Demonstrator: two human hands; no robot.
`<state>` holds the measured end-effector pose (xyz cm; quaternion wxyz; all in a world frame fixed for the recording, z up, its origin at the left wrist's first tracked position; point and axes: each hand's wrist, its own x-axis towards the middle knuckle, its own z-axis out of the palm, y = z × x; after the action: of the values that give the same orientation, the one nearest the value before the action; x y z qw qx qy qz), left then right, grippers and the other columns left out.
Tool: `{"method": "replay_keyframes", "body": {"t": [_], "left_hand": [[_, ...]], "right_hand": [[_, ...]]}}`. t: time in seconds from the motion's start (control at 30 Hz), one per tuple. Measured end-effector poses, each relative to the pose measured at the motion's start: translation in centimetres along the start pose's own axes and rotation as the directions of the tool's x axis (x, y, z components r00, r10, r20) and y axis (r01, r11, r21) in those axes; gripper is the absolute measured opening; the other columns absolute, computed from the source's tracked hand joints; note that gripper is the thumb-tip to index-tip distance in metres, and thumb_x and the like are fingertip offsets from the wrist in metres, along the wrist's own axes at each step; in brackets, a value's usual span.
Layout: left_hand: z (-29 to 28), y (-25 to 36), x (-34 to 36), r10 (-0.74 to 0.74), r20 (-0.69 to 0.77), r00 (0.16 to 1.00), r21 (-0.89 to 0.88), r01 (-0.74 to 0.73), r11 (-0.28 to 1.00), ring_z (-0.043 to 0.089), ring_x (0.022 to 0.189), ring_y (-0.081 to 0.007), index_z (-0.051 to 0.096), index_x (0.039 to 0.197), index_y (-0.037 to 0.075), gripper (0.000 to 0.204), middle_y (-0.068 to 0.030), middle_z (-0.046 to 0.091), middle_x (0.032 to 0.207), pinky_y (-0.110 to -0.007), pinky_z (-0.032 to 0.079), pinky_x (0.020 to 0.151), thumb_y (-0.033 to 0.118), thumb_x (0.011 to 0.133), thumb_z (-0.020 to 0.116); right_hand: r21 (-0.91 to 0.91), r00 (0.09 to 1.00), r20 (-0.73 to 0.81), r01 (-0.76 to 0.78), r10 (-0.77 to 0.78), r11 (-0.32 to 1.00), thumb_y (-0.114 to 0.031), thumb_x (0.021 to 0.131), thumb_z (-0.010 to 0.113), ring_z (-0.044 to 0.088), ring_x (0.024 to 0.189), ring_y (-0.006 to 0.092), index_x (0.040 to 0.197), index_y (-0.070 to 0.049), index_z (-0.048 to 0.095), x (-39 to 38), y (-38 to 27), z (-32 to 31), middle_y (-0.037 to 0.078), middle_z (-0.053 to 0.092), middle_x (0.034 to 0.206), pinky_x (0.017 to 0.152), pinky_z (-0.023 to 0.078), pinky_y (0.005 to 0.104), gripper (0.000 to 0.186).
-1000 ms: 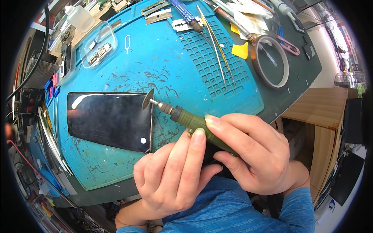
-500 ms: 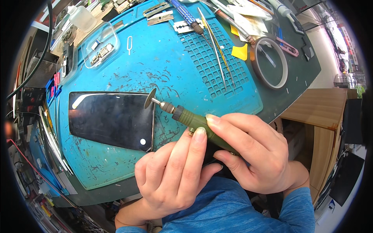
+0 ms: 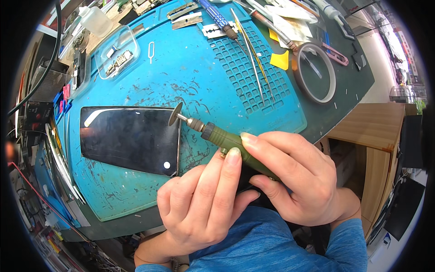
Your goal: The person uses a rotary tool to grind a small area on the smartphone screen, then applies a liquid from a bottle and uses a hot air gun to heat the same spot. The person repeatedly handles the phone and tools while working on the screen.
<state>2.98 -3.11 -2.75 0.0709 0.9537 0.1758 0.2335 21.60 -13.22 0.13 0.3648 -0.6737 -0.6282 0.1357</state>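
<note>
My right hand (image 3: 301,179) is closed around the rear of a green rotary tool (image 3: 231,140), its fingers above the body and its thumb below. Fingertips of my left hand (image 3: 201,204) touch the side of the tool at a small brass-coloured knob (image 3: 223,152); that hand's fingers are bent close together, its thumb apart. The tool points up and left and carries a thin grey cutting disc (image 3: 175,114). In this view the disc overlaps the upper right corner of a glossy black phone (image 3: 129,140); I cannot tell whether they touch. A white dot marks the phone's lower right corner.
A blue repair mat (image 3: 122,195) lies under the phone. Beyond it are a clear box (image 3: 117,52) with small parts, an eject pin (image 3: 151,53), razor blades (image 3: 186,20), a blue-handled screwdriver (image 3: 217,18), tweezers (image 3: 251,56) and a tape roll (image 3: 297,75). Cables run along the left.
</note>
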Motion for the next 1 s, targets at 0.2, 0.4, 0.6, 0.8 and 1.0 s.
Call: {"method": "replay_keyframes", "body": {"t": [0.2, 0.4, 0.6, 0.8, 1.0], "left_hand": [[0.0, 0.0, 0.0, 0.005, -0.001, 1.0, 0.003, -0.005, 1.0, 0.069, 0.104, -0.0271, 0.065, 0.139, -0.006, 0.068, -0.0155, 0.074, 0.124, -0.039, 0.049, 0.09, 0.05, 0.101, 0.073], [0.0, 0.1, 0.0, 0.003, -0.001, 1.0, 0.007, -0.003, 1.0, 0.069, 0.104, -0.027, 0.065, 0.139, -0.006, 0.068, -0.0157, 0.074, 0.123, -0.038, 0.049, 0.09, 0.049, 0.101, 0.073], [0.0, 0.0, 0.1, 0.01, -0.014, 1.0, 0.0, -0.01, 1.0, 0.069, 0.103, -0.0261, 0.065, 0.139, -0.006, 0.067, -0.0155, 0.075, 0.123, -0.038, 0.049, 0.089, 0.048, 0.101, 0.074], [-1.3, -0.8, -0.1, -0.048, -0.066, 0.997, -0.238, 0.031, 0.971, 0.07, 0.096, -0.0222, 0.073, 0.129, -0.001, 0.048, -0.0142, 0.079, 0.118, -0.033, 0.051, 0.087, 0.036, 0.098, 0.078], [-3.7, -3.3, 2.0, -0.294, 0.115, 0.949, 0.042, 0.292, 0.956, 0.049, 0.148, -0.0415, 0.053, 0.153, -0.003, 0.074, -0.0203, 0.056, 0.157, -0.052, 0.037, 0.122, 0.038, 0.097, 0.077]], "right_hand": [[-0.009, 1.0, 0.003, 0.005, -0.005, 1.0, -0.005, 0.086, 0.083, 0.076, 0.094, 0.0326, 0.135, 0.003, 0.069, 0.0, 0.0, -0.1, 0.021, 0.072, 0.119, 0.078, 0.064, 0.0375, 0.052], [0.005, 1.0, 0.0, 0.006, -0.006, 1.0, -0.005, 0.086, 0.083, 0.076, 0.095, 0.0326, 0.135, 0.003, 0.069, -0.1, 0.1, 0.0, 0.021, 0.072, 0.119, 0.078, 0.064, 0.0377, 0.051], [0.02, 1.0, 0.002, 0.011, -0.011, 1.0, -0.009, 0.091, 0.083, 0.075, 0.099, 0.0333, 0.138, 0.005, 0.066, -0.3, 0.4, 0.1, 0.023, 0.071, 0.122, 0.082, 0.063, 0.0378, 0.052], [0.148, 0.997, 0.027, -0.07, 0.066, 0.986, -0.012, 0.093, 0.083, 0.072, 0.106, 0.0314, 0.145, 0.006, 0.062, -0.6, 0.4, -0.8, 0.023, 0.069, 0.127, 0.089, 0.06, 0.0362, 0.059], [0.272, 0.995, 0.003, -0.096, 0.099, 0.957, -0.007, 0.091, 0.084, 0.073, 0.103, 0.0281, 0.147, 0.003, 0.062, -0.3, 0.7, -1.4, 0.021, 0.07, 0.126, 0.087, 0.06, 0.0344, 0.061]]}}
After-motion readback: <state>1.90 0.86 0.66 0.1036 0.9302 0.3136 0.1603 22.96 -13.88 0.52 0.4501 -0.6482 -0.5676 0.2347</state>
